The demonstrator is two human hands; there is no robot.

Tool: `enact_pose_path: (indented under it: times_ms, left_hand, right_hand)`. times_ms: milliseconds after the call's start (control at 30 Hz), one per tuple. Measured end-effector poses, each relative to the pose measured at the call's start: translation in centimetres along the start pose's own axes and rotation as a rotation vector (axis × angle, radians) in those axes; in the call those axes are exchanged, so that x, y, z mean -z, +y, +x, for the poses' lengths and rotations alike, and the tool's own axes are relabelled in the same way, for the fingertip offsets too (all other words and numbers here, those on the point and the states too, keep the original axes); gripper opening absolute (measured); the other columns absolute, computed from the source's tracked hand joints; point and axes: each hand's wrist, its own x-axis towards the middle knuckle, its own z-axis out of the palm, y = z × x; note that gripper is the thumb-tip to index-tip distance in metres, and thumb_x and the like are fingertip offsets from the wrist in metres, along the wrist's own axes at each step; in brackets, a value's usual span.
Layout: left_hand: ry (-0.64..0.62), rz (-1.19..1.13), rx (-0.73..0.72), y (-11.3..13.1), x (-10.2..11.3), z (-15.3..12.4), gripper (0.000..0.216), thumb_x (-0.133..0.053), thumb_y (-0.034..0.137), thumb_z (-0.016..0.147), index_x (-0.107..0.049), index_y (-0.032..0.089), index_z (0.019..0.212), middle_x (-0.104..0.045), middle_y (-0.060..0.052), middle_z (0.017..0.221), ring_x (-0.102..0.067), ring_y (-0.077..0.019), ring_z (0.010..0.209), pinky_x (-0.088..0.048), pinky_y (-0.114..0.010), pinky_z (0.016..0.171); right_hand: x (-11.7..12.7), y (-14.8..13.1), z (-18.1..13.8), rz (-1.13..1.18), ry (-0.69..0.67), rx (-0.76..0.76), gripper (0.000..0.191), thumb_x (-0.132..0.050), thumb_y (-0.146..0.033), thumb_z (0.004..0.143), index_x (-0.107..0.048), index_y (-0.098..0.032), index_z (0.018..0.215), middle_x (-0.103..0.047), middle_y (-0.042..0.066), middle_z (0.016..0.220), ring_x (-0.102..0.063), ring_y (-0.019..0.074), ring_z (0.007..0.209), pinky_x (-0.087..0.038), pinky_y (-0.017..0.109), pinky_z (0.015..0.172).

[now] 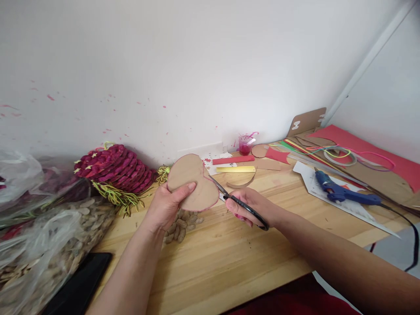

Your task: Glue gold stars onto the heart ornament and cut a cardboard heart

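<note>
My left hand is closed on a heart-shaped piece of brown cardboard with a pink drawn outline, held upright above the wooden table. My right hand grips black-handled scissors. Their blades point left and touch the right edge of the cardboard heart. A curved cardboard offcut lies on the table just behind the scissors.
Peanut shells lie under my left hand. Plastic bags of shells and a dark red woven piece sit at left. A blue glue gun, coloured paper, a small cup and paper strips are at right.
</note>
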Motion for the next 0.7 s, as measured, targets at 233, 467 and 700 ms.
enact_pose_path:
  times_ms: [233, 467, 700]
  left_hand:
    - [0.007, 0.0, -0.003, -0.14, 0.21, 0.13, 0.059, -0.094, 0.026, 0.054, -0.075, 0.012, 0.108, -0.078, -0.012, 0.105, -0.075, -0.0249, 0.089, -0.062, -0.032, 0.079]
    - [-0.008, -0.001, 0.008, -0.11, 0.02, 0.03, 0.06, -0.093, 0.026, 0.056, -0.074, 0.013, 0.111, -0.078, -0.011, 0.103, -0.075, -0.0227, 0.084, -0.061, -0.03, 0.077]
    - [-0.008, -0.008, 0.011, -0.1, 0.11, 0.07, 0.054, -0.093, 0.025, 0.058, -0.075, 0.014, 0.108, -0.078, -0.01, 0.105, -0.075, -0.0216, 0.085, -0.06, -0.029, 0.078]
  right_hand:
    - [-0.03, -0.01, 0.02, -0.028, 0.02, 0.004, 0.059, -0.05, -0.075, 0.085, -0.042, -0.02, 0.065, -0.043, -0.005, 0.054, -0.043, 0.0077, 0.042, -0.032, 0.021, 0.04]
    - [-0.01, -0.1, -0.03, -0.023, 0.004, -0.017, 0.058, -0.05, -0.074, 0.086, -0.042, -0.02, 0.066, -0.043, -0.005, 0.054, -0.041, 0.0072, 0.042, -0.031, 0.021, 0.04]
    - [0.01, -0.16, -0.11, -0.062, -0.004, 0.002, 0.056, -0.051, -0.072, 0.088, -0.041, -0.02, 0.068, -0.042, -0.005, 0.056, -0.042, 0.0077, 0.045, -0.029, 0.021, 0.042]
